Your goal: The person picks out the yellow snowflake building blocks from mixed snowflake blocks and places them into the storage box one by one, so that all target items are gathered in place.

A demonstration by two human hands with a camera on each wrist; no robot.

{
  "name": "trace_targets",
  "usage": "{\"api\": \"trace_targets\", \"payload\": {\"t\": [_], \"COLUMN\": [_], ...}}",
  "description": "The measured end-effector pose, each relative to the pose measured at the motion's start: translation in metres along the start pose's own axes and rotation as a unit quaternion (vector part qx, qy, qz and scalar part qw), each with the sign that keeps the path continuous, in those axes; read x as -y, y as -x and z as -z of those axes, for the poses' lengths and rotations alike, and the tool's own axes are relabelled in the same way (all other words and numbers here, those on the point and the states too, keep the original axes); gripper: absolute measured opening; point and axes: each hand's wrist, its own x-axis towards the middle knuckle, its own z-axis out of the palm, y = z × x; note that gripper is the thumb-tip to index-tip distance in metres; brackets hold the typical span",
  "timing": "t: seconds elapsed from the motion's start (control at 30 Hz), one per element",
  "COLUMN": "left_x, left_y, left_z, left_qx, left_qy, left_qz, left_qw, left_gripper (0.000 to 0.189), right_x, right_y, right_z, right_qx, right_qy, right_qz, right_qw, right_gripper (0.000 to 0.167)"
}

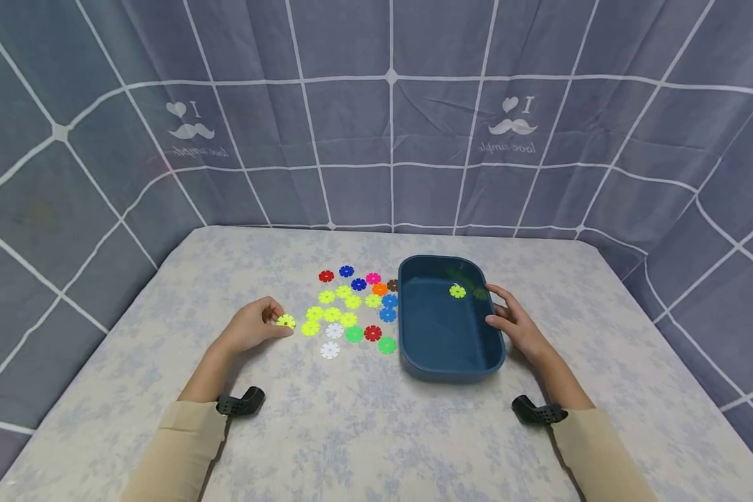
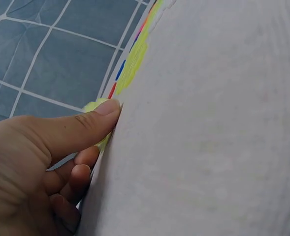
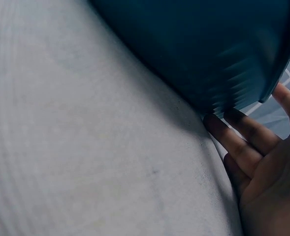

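My left hand (image 1: 255,325) pinches a yellow-green snowflake disc (image 1: 286,321) between thumb and fingers, just left of the spread discs. In the left wrist view the thumb covers part of this disc (image 2: 91,106), close to the tabletop. A yellow-green disc (image 1: 457,291) lies inside the dark blue plastic bin (image 1: 452,373). My right hand (image 1: 519,331) holds the bin's right side, the thumb at the rim. In the right wrist view, spread fingers (image 3: 243,147) touch the bin's outer wall (image 3: 184,59).
Between the left hand and the bin lie several flat discs: yellow-green ones (image 1: 332,314), white (image 1: 330,350), green (image 1: 387,345), red (image 1: 373,333), blue (image 1: 359,284), pink (image 1: 373,278), orange (image 1: 379,288) and brown (image 1: 392,285). A grey checked curtain (image 1: 351,125) surrounds the table (image 1: 364,439).
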Motion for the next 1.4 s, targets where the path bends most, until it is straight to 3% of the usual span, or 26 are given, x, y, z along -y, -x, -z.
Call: {"api": "trace_targets", "payload": {"t": [0.3,0.5,0.9,1.13,1.4], "left_x": [0.002,0.003,0.002,-0.007,-0.029], "left_y": [0.000,-0.001,-0.001,-0.004,-0.018], "left_z": [-0.002,-0.001,0.006,0.007,0.008], "left_qx": [-0.011,-0.018,0.008,0.020,0.047], "left_qy": [0.003,0.010,0.038,0.061,0.085], "left_qz": [0.011,0.001,0.008,0.022,0.006], "left_qw": [0.9999,0.9998,0.9992,0.9977,0.9953], "left_gripper": [0.024,0.021,0.027,0.037,0.038], "right_x": [0.001,0.002,-0.001,-0.002,-0.003], "right_y": [0.002,0.000,-0.001,-0.003,-0.001], "right_z": [0.000,0.001,0.000,-0.001,0.000], "right_qx": [-0.003,-0.001,0.001,0.002,-0.005], "right_qy": [0.005,0.009,-0.001,-0.005,-0.004], "right_qz": [-0.009,-0.008,-0.001,-0.002,-0.008], "right_qw": [0.9999,0.9999,1.0000,1.0000,1.0000], "right_gripper": [0.063,0.063,0.063,0.063,0.064]}}
